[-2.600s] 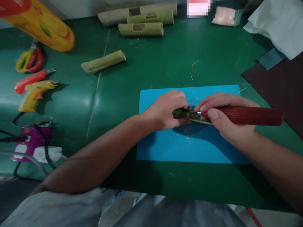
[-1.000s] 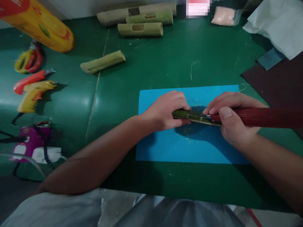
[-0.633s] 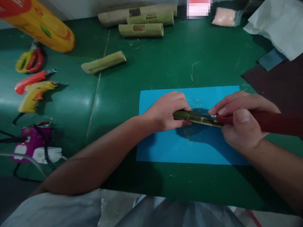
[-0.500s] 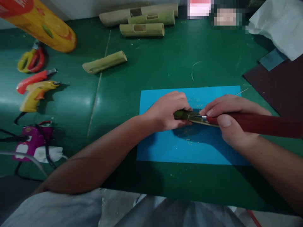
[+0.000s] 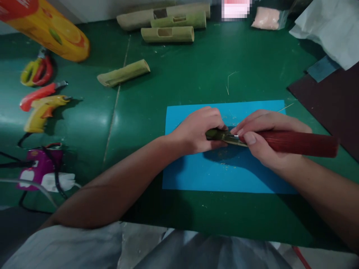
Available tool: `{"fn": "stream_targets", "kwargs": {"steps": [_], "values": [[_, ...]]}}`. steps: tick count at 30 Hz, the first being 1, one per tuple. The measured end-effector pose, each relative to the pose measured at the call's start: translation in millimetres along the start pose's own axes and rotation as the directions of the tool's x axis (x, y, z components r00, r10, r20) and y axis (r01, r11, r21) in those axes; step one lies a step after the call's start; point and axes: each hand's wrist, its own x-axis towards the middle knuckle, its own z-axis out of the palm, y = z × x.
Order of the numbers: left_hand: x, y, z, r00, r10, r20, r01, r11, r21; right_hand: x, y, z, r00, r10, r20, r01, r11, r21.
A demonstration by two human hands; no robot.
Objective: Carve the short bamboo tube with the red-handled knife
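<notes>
A thin dark-green bamboo piece (image 5: 224, 137) lies across a blue sheet (image 5: 224, 175) on the green table. My left hand (image 5: 198, 130) is closed over its left end and pins it down. My right hand (image 5: 266, 140) is closed round a carving knife with a thick red handle (image 5: 300, 144). The knife's short metal blade rests on the bamboo just right of my left fingers. Fine shavings lie on the sheet below the bamboo.
Cut bamboo tubes (image 5: 166, 34) lie at the back, and one more (image 5: 123, 73) nearer. At the left are scissors (image 5: 36, 71), a red cutter (image 5: 39, 94), a yellow glue gun (image 5: 42, 112) and a purple device with cables (image 5: 36, 172). A dark board (image 5: 331, 101) lies right.
My right hand drew the knife to the right along the bamboo, then came back left, so the blade again sits close to my left fingers. My left hand has kept its hold.
</notes>
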Motion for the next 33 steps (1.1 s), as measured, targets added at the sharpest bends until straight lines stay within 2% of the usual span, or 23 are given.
{"fn": "stream_targets", "kwargs": {"steps": [5,9,18,28,33], "values": [[0.9,0.4,0.8,1.0,-0.01,-0.003,0.01,1.0,0.003,0.0,-0.4,2.7,0.999,0.009,-0.031,-0.008,1.0,0.028],[1.8,0.7,0.9,1.0,-0.003,0.002,0.003,1.0,0.015,1.4,2.0,3.1,0.998,-0.033,-0.045,0.034,0.999,0.014],[1.7,0.8,-0.4,1.0,-0.011,0.009,0.011,1.0,0.003,3.7,2.7,-0.7,0.998,-0.045,0.035,0.046,0.998,-0.031],[-1.1,-1.8,0.2,1.0,0.008,-0.007,-0.008,1.0,-0.021,7.1,-1.8,1.6,0.991,-0.121,0.061,0.122,0.992,-0.018],[-0.1,-1.4,-0.1,1.0,-0.001,0.005,0.001,0.999,-0.033,0.2,7.2,-0.5,0.997,-0.018,-0.073,0.018,1.0,0.0]]}}
